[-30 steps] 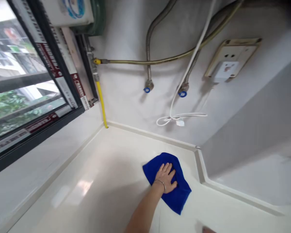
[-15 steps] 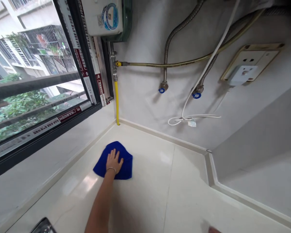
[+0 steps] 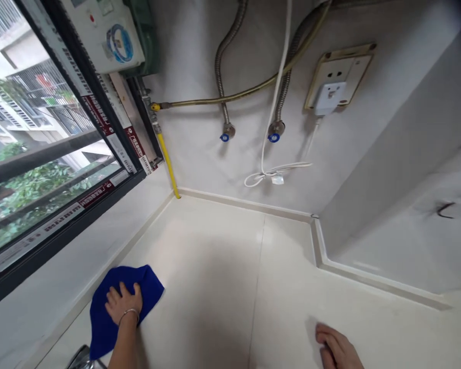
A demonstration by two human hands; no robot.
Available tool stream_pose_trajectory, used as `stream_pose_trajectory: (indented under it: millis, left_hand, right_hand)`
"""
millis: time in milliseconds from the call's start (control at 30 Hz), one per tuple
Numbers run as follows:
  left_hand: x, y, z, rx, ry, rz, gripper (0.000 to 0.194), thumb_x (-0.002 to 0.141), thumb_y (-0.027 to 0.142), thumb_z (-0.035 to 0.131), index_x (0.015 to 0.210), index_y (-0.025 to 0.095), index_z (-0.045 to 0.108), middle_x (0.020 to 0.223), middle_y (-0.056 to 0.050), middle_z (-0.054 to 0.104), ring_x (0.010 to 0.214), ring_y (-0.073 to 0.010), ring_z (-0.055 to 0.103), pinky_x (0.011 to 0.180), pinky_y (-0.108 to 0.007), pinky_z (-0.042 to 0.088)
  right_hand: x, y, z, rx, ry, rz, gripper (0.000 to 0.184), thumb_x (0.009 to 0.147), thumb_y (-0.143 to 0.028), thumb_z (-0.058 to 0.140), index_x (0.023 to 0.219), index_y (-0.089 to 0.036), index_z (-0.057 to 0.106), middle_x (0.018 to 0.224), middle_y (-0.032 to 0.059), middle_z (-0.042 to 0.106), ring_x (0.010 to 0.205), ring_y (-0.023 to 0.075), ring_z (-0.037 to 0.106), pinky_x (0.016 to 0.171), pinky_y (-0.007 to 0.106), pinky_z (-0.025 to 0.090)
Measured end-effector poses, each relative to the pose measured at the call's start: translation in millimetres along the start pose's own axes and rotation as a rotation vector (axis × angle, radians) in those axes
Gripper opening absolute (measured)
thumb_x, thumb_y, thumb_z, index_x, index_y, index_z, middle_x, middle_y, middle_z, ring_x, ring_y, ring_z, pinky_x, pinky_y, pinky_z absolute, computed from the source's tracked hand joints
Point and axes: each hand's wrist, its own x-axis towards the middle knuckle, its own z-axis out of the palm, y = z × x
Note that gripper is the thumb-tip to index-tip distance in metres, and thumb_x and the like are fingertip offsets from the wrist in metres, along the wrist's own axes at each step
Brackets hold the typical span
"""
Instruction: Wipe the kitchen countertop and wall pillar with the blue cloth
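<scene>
I see one cloth, plain deep blue, opaque. Spread out mostly flat, outline irregular, one corner pointing right. Lies near left on the white countertop, left edge right at the upstand. Middle partly hidden.

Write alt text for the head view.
A left hand lies spread on a blue cloth on a white counter, near a window; the right hand is at lower right. Hoses, a yellow pipe and a socket are on the wall.
</scene>
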Motion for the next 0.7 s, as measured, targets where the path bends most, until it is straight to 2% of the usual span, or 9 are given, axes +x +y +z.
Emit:
stream_pose_trajectory:
  millis: [100,167,300,400,500,600,700]
  left_hand:
    - [-26,-3,-4.7,0.019,0.054,-0.089,0.080,0.088,0.053,0.013,0.143,-0.001,0.037,0.156,-0.031,0.031,0.148,-0.0429,0.025,0.120,-0.059,0.023]
    - [-46,-1,-4.0,0.042,0.069,-0.095,0.082,0.088,0.052,0.011,0.140,-0.004,0.039,0.154,-0.035,0.033,0.147,-0.0451,0.026,0.118,-0.061,0.025]
    - [-93,8,7.4,0.106,0.047,0.040,0.077,0.088,0.047,0.017,0.136,-0.007,0.044,0.152,-0.036,0.035,0.147,-0.0440,0.027,0.118,-0.061,0.027]
    - [-137,23,20.2,0.158,0.026,0.268,0.073,0.089,0.044,0.022,0.136,-0.006,0.045,0.155,-0.033,0.032,0.149,-0.0407,0.025,0.119,-0.060,0.027]
    - [-185,50,30.9,0.200,-0.018,0.586,0.071,0.090,0.042,0.024,0.134,-0.008,0.048,0.157,-0.035,0.027,0.150,-0.0423,0.021,0.121,-0.061,0.024]
    - [-227,91,38.0,0.177,-0.135,0.852,0.069,0.091,0.043,0.029,0.137,-0.005,0.047,0.160,-0.031,0.021,0.151,-0.0406,0.012,0.124,-0.058,0.019]
    - [-252,141,43.7,0.107,-0.243,1.043,0.073,0.090,0.049,0.032,0.146,0.001,0.036,0.163,-0.026,0.013,0.153,-0.0376,0.002,0.126,-0.058,0.015]
  right_hand:
    - [-2,-1,3,0.027,-0.005,0.046,0.016,0.083,-0.022,0.052,0.097,-0.023,0.061,0.106,0.0076,0.068,0.096,0.0231,0.066,0.080,0.037,0.056]
    - [-4,-2,5,0.048,-0.030,0.091,0.016,0.084,-0.021,0.051,0.097,-0.023,0.061,0.107,0.0075,0.067,0.098,0.0231,0.065,0.082,0.038,0.055]
    - [-4,-8,5,0.063,-0.076,0.159,0.016,0.086,-0.020,0.049,0.096,-0.023,0.060,0.108,0.0071,0.066,0.100,0.0228,0.063,0.085,0.039,0.052]
    - [1,-14,1,0.065,-0.088,0.181,0.017,0.085,-0.017,0.047,0.096,-0.022,0.059,0.108,0.0075,0.065,0.102,0.0230,0.061,0.087,0.040,0.051]
    - [6,-18,-3,0.071,-0.101,0.208,0.020,0.084,-0.013,0.046,0.097,-0.022,0.059,0.109,0.0080,0.064,0.104,0.0230,0.060,0.089,0.041,0.050]
    - [10,-22,-6,0.075,-0.115,0.232,0.021,0.084,-0.011,0.045,0.096,-0.021,0.059,0.109,0.0083,0.064,0.106,0.0228,0.060,0.092,0.041,0.050]
    - [12,-25,-8,0.064,-0.131,0.249,0.023,0.083,-0.010,0.045,0.097,-0.021,0.059,0.110,0.0080,0.064,0.107,0.0224,0.059,0.093,0.041,0.049]
